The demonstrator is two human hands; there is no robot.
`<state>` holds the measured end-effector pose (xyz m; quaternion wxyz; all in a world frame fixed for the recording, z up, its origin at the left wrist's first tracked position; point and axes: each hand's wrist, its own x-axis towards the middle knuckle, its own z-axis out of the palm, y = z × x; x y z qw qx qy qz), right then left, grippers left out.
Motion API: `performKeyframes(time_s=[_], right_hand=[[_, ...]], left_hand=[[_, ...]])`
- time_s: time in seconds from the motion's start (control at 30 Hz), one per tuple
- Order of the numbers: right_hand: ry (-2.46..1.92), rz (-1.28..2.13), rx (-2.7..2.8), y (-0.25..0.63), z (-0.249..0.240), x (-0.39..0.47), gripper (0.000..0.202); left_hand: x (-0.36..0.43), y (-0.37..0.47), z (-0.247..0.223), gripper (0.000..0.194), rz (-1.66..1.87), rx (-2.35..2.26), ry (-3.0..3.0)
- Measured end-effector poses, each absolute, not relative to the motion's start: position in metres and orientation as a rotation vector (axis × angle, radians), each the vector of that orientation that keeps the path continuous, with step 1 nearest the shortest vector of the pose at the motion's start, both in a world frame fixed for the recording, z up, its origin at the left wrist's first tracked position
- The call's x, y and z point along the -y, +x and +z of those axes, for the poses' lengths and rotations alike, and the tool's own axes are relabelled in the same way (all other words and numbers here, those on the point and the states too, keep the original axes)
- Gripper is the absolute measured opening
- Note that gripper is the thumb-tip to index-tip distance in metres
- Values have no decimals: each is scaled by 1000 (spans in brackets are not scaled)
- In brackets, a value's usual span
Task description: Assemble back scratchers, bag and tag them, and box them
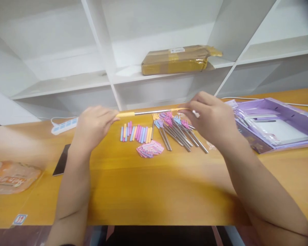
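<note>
Between my two hands, level above the table, is a yellow back scratcher (pixel 152 112) with a metal rod. My left hand (pixel 96 123) pinches the end of its yellow handle sleeve. The fingers of my right hand (pixel 207 112) are closed on the other yellow end, which they partly hide. Below it lie several handle sleeves (pixel 137 133) in yellow, pink, purple and blue, side by side. Several metal rods with hand-shaped heads (pixel 181 133) in pink, blue and yellow fan out near my right hand. A small pile of pink cards (pixel 150 149) rests in front of them.
On the right stands an open purple box (pixel 268 148) with plastic bags and rods inside. A taped cardboard box (pixel 174 61) sits on the shelf behind. To the left are a white power strip (pixel 64 126), a dark phone (pixel 62 160) and an orange plastic packet (pixel 14 177).
</note>
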<state>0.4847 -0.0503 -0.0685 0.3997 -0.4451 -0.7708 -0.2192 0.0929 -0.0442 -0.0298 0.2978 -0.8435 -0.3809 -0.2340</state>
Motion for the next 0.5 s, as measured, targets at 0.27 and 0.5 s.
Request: performKeyframes(time_s=[0.27, 0.5], right_hand=[[-1232, -778, 1676, 564, -65, 4, 28], [-1641, -943, 1246, 688, -78, -31, 23]], left_hand=[[11, 32, -27, 35, -764, 1041, -2143], [-14, -42, -25, 44, -1027, 942, -1997]])
